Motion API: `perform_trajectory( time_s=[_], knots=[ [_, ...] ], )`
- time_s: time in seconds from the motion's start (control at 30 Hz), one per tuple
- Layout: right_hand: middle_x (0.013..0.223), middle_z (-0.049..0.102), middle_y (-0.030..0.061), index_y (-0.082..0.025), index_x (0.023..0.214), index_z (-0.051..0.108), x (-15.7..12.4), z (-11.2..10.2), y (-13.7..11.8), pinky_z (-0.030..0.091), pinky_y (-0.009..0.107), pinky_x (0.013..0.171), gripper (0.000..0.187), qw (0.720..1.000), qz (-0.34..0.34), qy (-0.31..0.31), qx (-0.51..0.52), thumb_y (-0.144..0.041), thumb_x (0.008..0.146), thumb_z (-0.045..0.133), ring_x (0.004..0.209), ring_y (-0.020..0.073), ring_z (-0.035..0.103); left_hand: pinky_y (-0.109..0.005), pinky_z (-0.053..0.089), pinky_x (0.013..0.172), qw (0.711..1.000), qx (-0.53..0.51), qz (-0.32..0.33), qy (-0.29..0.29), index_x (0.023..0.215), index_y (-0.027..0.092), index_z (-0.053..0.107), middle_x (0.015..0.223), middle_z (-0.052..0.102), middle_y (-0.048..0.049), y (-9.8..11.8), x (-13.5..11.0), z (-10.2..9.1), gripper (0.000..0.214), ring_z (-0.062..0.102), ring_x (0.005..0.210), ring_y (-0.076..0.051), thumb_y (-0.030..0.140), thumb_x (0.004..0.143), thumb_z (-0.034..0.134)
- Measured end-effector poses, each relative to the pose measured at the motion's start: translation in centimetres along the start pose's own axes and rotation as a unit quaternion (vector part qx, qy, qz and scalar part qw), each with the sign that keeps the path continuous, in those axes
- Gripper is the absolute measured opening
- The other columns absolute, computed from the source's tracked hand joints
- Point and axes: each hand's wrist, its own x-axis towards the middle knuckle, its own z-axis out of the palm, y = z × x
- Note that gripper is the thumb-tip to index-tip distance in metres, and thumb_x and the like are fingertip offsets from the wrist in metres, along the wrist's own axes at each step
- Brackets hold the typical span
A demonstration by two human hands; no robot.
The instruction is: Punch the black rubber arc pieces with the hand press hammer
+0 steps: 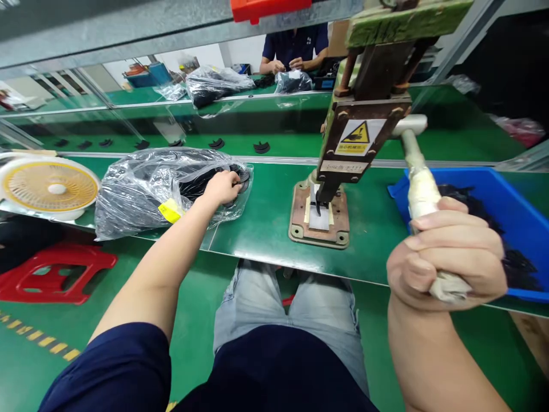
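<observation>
My left hand (223, 186) is at the mouth of a clear plastic bag (132, 183) filled with black parts. Its fingers are curled onto a black curved part (243, 174) at the bag's right end; the fingertips are partly hidden. My right hand (450, 252) is wrapped around the taped lever handle (420, 183) of a hand press (364, 126). The press stands on the bench between my hands, with a small black piece (318, 207) under its ram, over a pale plate (319, 220) on the base.
A blue bin (489, 183) holding black parts sits on the right. Several black curved pieces (261, 147) lie in a row behind the bench's rail. At left are a fan (51, 183) and a red stool (60, 272). Another person (295, 48) works opposite.
</observation>
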Motion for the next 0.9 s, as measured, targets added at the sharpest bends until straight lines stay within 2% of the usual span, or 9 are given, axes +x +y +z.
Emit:
perform_trajectory(
  time_s=[0.1,0.2,0.3,0.4,0.53,0.63,0.73,0.9],
  knots=[
    [0.063,0.059,-0.0045,-0.022,0.058,0.048,0.0,-0.2,0.1,0.061,0.059,0.096,0.051,1.000,-0.002,-0.005,-0.006,-0.054,0.084,0.077,0.073,0.0169,0.069,-0.050,0.044,0.112,0.995,0.092,0.024,-0.009,0.130,0.018,0.076,0.138,0.071,-0.0198,-0.9,2.1,0.1,0.042,0.058,0.131,-0.039,0.041,0.097,0.062],
    [0.062,0.058,-0.0048,-0.023,0.059,0.049,0.0,-0.6,0.2,0.063,0.058,0.096,0.049,1.000,-0.006,-0.019,-0.016,-0.054,0.085,0.076,0.073,0.0172,0.070,-0.054,0.041,0.113,0.989,0.144,0.024,-0.023,0.136,0.014,0.073,0.147,0.064,-0.0254,0.1,4.0,1.2,0.054,0.050,0.138,-0.045,0.050,0.097,0.062],
    [0.061,0.057,-0.0053,-0.023,0.059,0.048,0.1,-0.9,0.3,0.063,0.058,0.096,0.048,0.999,-0.008,-0.029,-0.022,-0.053,0.084,0.076,0.072,0.0175,0.070,-0.055,0.039,0.112,0.985,0.170,0.017,-0.032,0.136,0.009,0.073,0.148,0.060,-0.0297,0.8,5.1,2.2,0.057,0.048,0.140,-0.047,0.050,0.098,0.059],
    [0.060,0.056,-0.0046,-0.022,0.058,0.046,0.1,-0.6,0.3,0.062,0.058,0.095,0.051,1.000,-0.012,-0.016,-0.014,-0.052,0.083,0.078,0.071,0.0174,0.069,-0.057,0.036,0.112,0.984,0.172,0.037,-0.023,0.132,0.005,0.074,0.143,0.060,-0.0318,0.9,4.8,2.6,0.054,0.048,0.138,-0.048,0.043,0.100,0.053],
    [0.058,0.052,-0.0052,-0.021,0.057,0.043,0.0,0.2,0.5,0.062,0.053,0.093,0.054,0.999,-0.026,0.019,-0.002,-0.054,0.083,0.078,0.070,0.0155,0.067,-0.059,0.033,0.113,0.986,0.158,0.058,-0.002,0.132,0.004,0.073,0.142,0.060,-0.0316,0.9,2.9,2.6,0.054,0.050,0.136,-0.047,0.040,0.104,0.043],
    [0.058,0.051,-0.0057,-0.021,0.057,0.043,-0.2,0.4,0.7,0.062,0.052,0.093,0.055,0.999,-0.026,0.034,-0.001,-0.056,0.082,0.078,0.069,0.0149,0.067,-0.057,0.034,0.113,0.980,0.176,0.077,-0.044,0.134,0.009,0.072,0.145,0.061,-0.0283,1.1,1.8,2.4,0.053,0.050,0.137,-0.045,0.043,0.102,0.047],
    [0.059,0.052,-0.0057,-0.022,0.058,0.043,-0.2,0.1,0.7,0.062,0.052,0.094,0.054,0.999,-0.021,0.024,-0.006,-0.055,0.082,0.078,0.070,0.0155,0.068,-0.055,0.035,0.113,0.972,0.197,0.098,-0.083,0.135,0.012,0.072,0.144,0.062,-0.0258,1.1,1.7,2.2,0.049,0.051,0.137,-0.043,0.040,0.099,0.054],
    [0.064,0.056,-0.0056,-0.022,0.061,0.044,0.0,-0.3,0.2,0.060,0.053,0.099,0.049,1.000,-0.013,-0.009,-0.013,-0.052,0.084,0.076,0.076,0.0160,0.069,-0.054,0.034,0.115,0.969,0.191,0.128,-0.086,0.133,0.010,0.071,0.144,0.061,-0.0267,1.0,2.4,1.5,0.047,0.049,0.139,-0.044,0.038,0.097,0.059]
  ],
)
